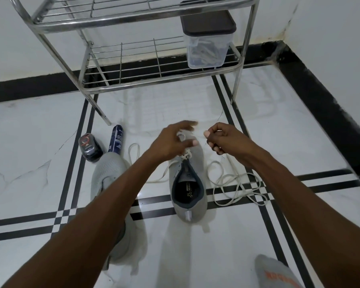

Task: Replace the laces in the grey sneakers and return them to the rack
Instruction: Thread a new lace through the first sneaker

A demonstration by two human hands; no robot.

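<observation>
Nearest, at the lower right corner, a grey sock (276, 273) with orange lettering on the white tiled floor (195, 256). Farther in, two grey sneakers side by side on the floor: the left sneaker (112, 183) partly hidden under the left forearm, the right sneaker (188, 183) heel toward the camera, opening up, white lace (185, 155) threaded through its upper eyelets. Just right of that sneaker, a loose white lace (237, 183) coiled on the tiles; another loop (133, 150) between the two sneakers. Over the toe of the right sneaker, left hand (175, 140) with fingers spread and relaxed, gripping nothing clearly. Right hand (222, 138) beside it, fingers curled, pinching a thin dark thread (221, 115). Left of the sneakers, a dark polish bottle (89, 147) and a blue spray can (115, 139), near each other. Beyond, a metal rack (143, 23) against the wall, a clear container (206, 50) with a dark lid on its lower shelf, laces inside.
</observation>
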